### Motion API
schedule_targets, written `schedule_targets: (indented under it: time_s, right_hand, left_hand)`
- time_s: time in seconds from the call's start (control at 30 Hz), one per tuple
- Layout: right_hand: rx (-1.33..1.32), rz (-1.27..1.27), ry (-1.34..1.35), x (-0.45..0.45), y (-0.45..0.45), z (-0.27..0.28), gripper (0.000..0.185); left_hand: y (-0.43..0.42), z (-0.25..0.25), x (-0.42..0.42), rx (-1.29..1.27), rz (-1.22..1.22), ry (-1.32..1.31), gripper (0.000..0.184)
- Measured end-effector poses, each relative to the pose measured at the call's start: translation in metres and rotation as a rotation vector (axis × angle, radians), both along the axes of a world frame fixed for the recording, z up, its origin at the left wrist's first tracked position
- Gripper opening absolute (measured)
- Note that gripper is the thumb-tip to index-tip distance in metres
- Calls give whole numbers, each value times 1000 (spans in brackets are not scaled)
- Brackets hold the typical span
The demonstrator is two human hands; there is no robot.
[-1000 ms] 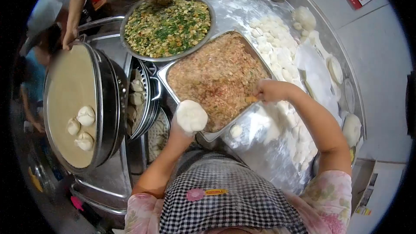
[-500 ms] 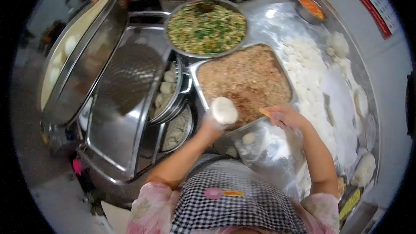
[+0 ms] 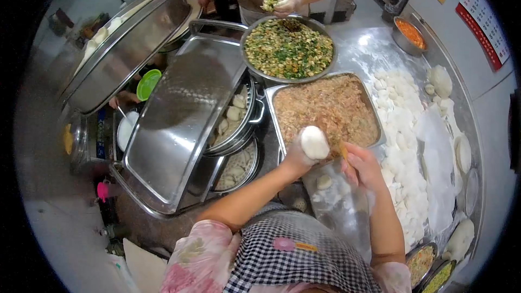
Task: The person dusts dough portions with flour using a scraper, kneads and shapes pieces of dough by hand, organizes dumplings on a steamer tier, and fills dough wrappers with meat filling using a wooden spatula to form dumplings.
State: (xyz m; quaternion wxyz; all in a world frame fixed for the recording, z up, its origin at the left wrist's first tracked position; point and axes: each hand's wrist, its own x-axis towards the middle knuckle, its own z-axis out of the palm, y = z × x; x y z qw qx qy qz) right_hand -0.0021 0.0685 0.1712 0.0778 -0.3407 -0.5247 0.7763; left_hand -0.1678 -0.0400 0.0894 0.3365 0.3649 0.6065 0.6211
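Note:
On the upturned palm of my left hand (image 3: 297, 157) rests a round white dough wrapper (image 3: 315, 142), at the near edge of the tray. My right hand (image 3: 364, 168) grips a thin yellowish wooden stick (image 3: 344, 153) close to the wrapper; its lower tip is hard to make out. Both hands are over or beside the rectangular metal tray (image 3: 278, 116) of pinkish-brown filling (image 3: 328, 97). A small dough ball (image 3: 324, 182) sits on the metal surface just below them.
Beyond the tray stands a round bowl (image 3: 242, 49) of green and yellow filling. Floured dough pieces (image 3: 399, 130) cover the right side. Steamers with buns (image 3: 236, 111) stand left, beside a long metal tray (image 3: 154, 157). A co-worker's hand (image 3: 287, 2) holds a filled wrapper.
The whole view has shifted. My right hand and the stick have come closer to the wrapper in my left hand. The large tilted steamer at the left has swung, and a green bowl now shows.

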Motion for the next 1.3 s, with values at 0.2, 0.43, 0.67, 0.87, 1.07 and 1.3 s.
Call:
schedule_targets:
  time_s: [0.2,0.43,0.67,0.87,1.07,1.3]
  right_hand:
    - [-14,-53,7,-3,-9,4,42]
    - [-30,-85,1,-5,-13,6,42]
    - [-17,-96,5,0,-15,11,41]
    - [56,-143,-43,-5,-27,16,39]
    - [572,-249,-32,-8,-50,8,38]
    - [1194,141,-262,10,-36,36,45]
  left_hand:
    - [-7,9,-5,32,-13,88,57]
    - [-11,16,-1,22,1,-37,55]
    - [-10,15,1,-26,-16,2,58]
    - [8,34,9,82,-85,-152,51]
    - [23,51,6,131,-59,-103,55]
    - [17,89,-7,48,-95,13,60]
